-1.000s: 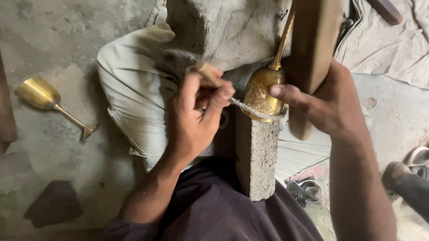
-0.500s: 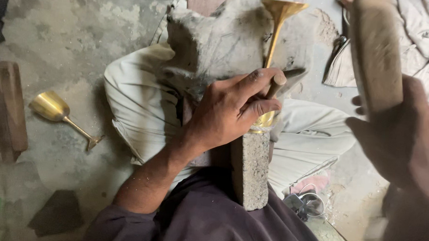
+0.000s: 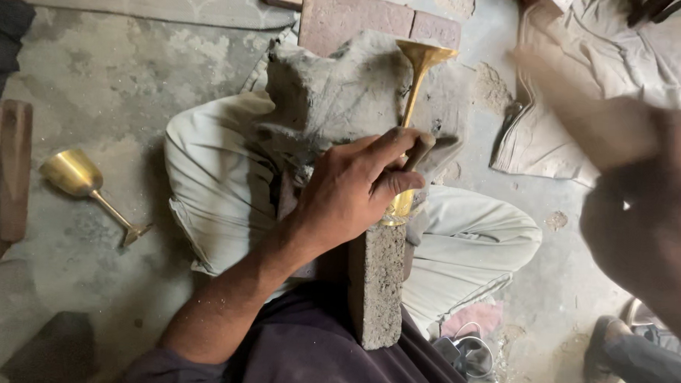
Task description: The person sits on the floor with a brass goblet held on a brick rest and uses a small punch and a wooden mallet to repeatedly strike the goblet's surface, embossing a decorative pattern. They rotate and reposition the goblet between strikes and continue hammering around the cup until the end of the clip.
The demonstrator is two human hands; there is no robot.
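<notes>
A brass goblet [image 3: 408, 103] lies along a grey concrete block [image 3: 377, 287] that stands between my knees, its stem pointing away and its flared foot at the far end. My left hand [image 3: 352, 192] is closed over the goblet's bowl and grips a dark tool [image 3: 421, 144], whose end shows between thumb and forefinger. My right hand [image 3: 645, 225] is raised at the right edge, heavily blurred, and holds a tan wooden block [image 3: 584, 117] above and to the right of the goblet.
A second brass goblet [image 3: 80, 179] lies on the concrete floor at left, beside a wooden piece [image 3: 13, 176]. Grey clay-stained cloth [image 3: 329, 93] drapes over the block's far end. Bricks [image 3: 361, 18] sit at the back, pale cloth [image 3: 576, 151] at right, a shoe [image 3: 614, 352] bottom right.
My left hand went from working a thin tool on the bowl to clamping over it. My right hand let go of the goblet and swung the wooden block up and right.
</notes>
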